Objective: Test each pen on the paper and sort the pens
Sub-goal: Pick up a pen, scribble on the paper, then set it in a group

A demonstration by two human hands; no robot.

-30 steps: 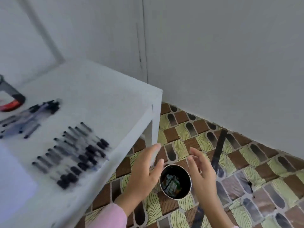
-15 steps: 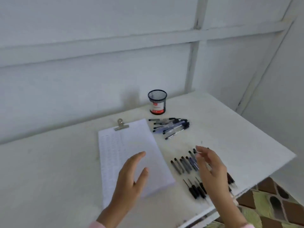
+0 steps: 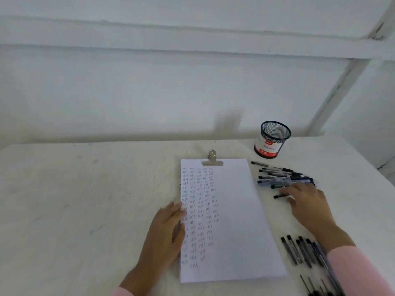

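A white sheet of paper [image 3: 233, 221] lies on the table under a metal clip [image 3: 212, 160], its left half covered with small ink marks. My left hand [image 3: 165, 233] rests flat on the paper's left edge. A loose pile of pens [image 3: 282, 177] lies right of the paper's top. My right hand [image 3: 305, 199] reaches into the near side of that pile, fingers spread over one black-capped pen [image 3: 280, 196]; no grip shows. Sorted rows of pens [image 3: 299, 251] lie at the lower right, partly hidden by my pink sleeve.
A black mesh pen cup [image 3: 271, 139] with a red and white label stands behind the pile, near the wall. The white table [image 3: 85, 199] ends at the right, close to the pens. A white panelled wall runs along the back.
The view swung from the floor and a dark cup up to the table. My left hand settled on the paper's edge. My right hand moved from the near rows to the far pile.
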